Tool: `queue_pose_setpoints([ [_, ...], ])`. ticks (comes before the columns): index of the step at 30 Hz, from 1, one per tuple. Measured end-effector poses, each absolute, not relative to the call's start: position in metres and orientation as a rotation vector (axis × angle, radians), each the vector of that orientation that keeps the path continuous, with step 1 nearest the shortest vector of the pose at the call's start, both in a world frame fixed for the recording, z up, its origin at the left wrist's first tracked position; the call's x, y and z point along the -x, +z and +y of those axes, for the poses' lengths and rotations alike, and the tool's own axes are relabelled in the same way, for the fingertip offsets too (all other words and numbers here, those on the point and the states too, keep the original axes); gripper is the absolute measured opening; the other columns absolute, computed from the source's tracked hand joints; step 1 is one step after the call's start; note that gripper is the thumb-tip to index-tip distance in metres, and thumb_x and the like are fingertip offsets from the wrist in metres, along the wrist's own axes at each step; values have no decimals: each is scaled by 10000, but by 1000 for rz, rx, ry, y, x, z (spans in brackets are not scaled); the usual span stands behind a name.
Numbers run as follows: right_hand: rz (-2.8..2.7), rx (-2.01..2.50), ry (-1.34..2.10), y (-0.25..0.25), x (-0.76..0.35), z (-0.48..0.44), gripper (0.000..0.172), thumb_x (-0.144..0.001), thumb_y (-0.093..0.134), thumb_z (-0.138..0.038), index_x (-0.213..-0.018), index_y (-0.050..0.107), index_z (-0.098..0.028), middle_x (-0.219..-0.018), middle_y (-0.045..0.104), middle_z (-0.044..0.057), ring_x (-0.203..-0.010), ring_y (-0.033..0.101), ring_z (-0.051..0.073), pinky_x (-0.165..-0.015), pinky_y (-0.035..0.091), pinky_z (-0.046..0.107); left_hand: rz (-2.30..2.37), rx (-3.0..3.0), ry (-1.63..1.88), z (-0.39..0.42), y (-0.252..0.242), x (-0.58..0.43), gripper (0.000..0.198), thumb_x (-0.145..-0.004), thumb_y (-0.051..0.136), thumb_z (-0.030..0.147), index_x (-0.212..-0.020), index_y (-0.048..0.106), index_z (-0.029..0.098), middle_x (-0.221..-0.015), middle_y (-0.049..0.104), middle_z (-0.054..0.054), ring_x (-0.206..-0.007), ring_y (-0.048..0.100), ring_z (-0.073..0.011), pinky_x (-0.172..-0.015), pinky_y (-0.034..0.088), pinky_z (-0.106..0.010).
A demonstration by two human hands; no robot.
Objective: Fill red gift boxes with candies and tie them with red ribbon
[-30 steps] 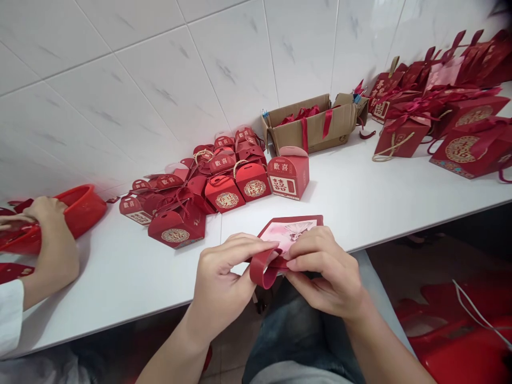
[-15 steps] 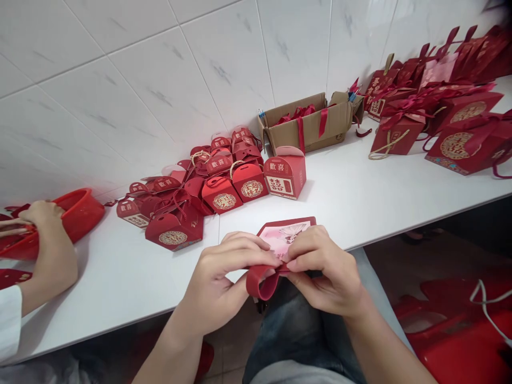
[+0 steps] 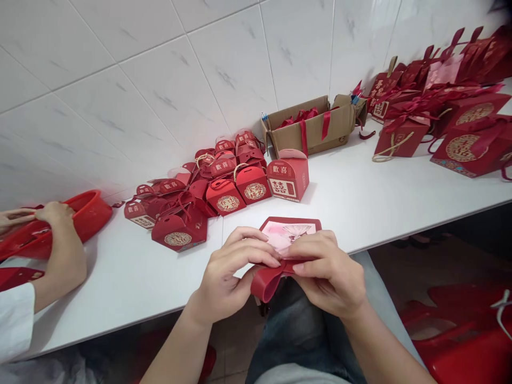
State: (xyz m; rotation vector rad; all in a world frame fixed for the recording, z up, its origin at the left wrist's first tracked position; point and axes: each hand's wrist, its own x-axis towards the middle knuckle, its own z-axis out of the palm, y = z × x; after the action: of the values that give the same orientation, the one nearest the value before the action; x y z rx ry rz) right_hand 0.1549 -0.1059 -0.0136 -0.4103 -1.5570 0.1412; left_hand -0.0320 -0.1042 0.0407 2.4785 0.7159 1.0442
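So, from the left, a red basin [image 3: 98,216] and gift boxes [image 3: 226,202] sit on the desk [image 3: 360,208], your left hand [image 3: 234,266] pinches the looped strap [image 3: 264,284] of a pink-panelled box [image 3: 280,233] at the desk's front edge, your right hand [image 3: 330,266] grips that box's right side, and ribbon-tied cartons [image 3: 405,137] stand beyond.

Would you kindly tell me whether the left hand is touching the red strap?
Touching: the head view shows the left hand holding the red strap, fingers against it.
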Motion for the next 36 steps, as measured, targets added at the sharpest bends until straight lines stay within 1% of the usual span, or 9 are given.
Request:
queue_pose_setpoints([
  [3, -1548, 416, 169, -13, -155, -106, 236, -752, 656, -10, -845, 544, -196, -865, 747, 63, -817, 700, 185, -717, 526, 356, 752, -2525, 1065, -104, 41, 31, 165, -827, 606, 97, -936, 652, 212, -881, 696, -63, -915, 592, -211, -884, 471, -412],
  [6, -1541, 418, 195, -12, -156, -106, 231, -745, 672, -23, -835, 551, -198, -864, 752, 56, -815, 704, 187, -719, 530, 355, 791, -2554, 1091, -103, 42, 29, 146, -834, 600, 124, -924, 661, 221, -933, 680, -75, -982, 572, -228, -906, 461, -426],
  [11, -1518, 380, 233, -11, -157, -105, 233, -740, 677, -11, -867, 579, -180, -835, 743, 67, -819, 698, 193, -716, 526, 352, 777, -2554, 1154, -104, 42, 26, 166, -825, 592, 93, -919, 663, 209, -997, 681, -84, -1039, 567, -232, -903, 476, -414],
  [18, -1526, 417, 222, -12, -155, -104, 223, -758, 600, 14, -841, 564, -190, -823, 726, 53, -780, 686, 183, -723, 512, 361, 753, -2482, 1238, -106, 36, 22, 123, -840, 606, 127, -919, 661, 203, -963, 714, -85, -994, 619, -227, -873, 512, -419],
  [24, -1522, 464, 173, -13, -154, -104, 192, -773, 581, -18, -820, 548, -201, -770, 697, 30, -720, 664, 162, -693, 490, 339, 657, -2494, 1243, -105, 34, 21, 173, -842, 594, 100, -975, 637, 203, -959, 721, -80, -967, 641, -223, -906, 509, -467],
  [28, -1526, 473, 165, -14, -153, -104, 195, -771, 588, -15, -816, 537, -198, -742, 679, 21, -693, 644, 152, -683, 472, 332, 676, -2524, 1220, -104, 32, 23, 196, -822, 594, 63, -959, 617, 201, -949, 686, -80, -1009, 608, -218, -888, 511, -421],
  [30, -1534, 473, 161, -14, -152, -104, 197, -770, 593, -13, -822, 533, -194, -743, 675, 23, -693, 638, 152, -682, 463, 334, 680, -2494, 1246, -104, 30, 24, 227, -795, 607, 47, -960, 580, 200, -923, 673, -72, -975, 610, -208, -850, 515, -392],
  [33, -1548, 481, 165, -15, -152, -104, 215, -757, 607, -3, -831, 528, -188, -760, 676, 30, -705, 637, 158, -686, 446, 339, 670, -2404, 1305, -104, 30, 24, 351, -755, 599, 1, -1015, 489, 210, -871, 678, -46, -862, 640, -185, -799, 511, -379],
  [36, -1541, 519, 143, -14, -151, -106, 223, -753, 588, 7, -812, 517, -196, -748, 675, 13, -687, 640, 154, -699, 414, 350, 722, -2454, 1368, -107, 32, 20, 431, -717, 584, -39, -1016, 429, 229, -836, 700, -1, -748, 666, -151, -856, 464, -391],
])
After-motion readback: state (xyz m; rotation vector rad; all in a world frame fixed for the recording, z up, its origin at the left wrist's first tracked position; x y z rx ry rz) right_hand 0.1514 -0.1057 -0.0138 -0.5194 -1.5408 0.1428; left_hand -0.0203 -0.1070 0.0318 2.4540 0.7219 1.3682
